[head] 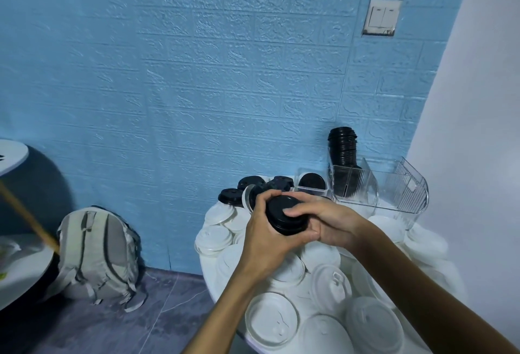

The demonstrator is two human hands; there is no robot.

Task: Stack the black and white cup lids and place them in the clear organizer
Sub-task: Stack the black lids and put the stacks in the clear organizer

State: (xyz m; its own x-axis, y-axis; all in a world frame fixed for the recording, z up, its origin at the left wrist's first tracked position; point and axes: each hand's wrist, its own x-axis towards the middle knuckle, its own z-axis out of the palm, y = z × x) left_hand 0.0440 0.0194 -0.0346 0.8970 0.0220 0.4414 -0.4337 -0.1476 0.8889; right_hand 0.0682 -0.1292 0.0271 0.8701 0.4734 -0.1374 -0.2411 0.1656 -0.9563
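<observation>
Both hands hold a short stack of black lids (282, 217) above a white round table. My left hand (266, 234) grips the stack from the left and below. My right hand (323, 224) grips it from the right, fingers lying on top. Several loose black lids (254, 183) lie at the table's far edge. Many white lids (271, 320) cover the table (209, 269). The clear organizer (394, 193) stands at the back right with a tall stack of black lids (343, 148) in its left compartment and a black lid (311, 182) in a small clear section beside it.
A blue brick-pattern wall stands behind the table, with a light switch (382, 17) up right. A white wall (478, 128) closes off the right. A grey backpack (98, 252) leans on the floor to the left, beside another white table (17, 241).
</observation>
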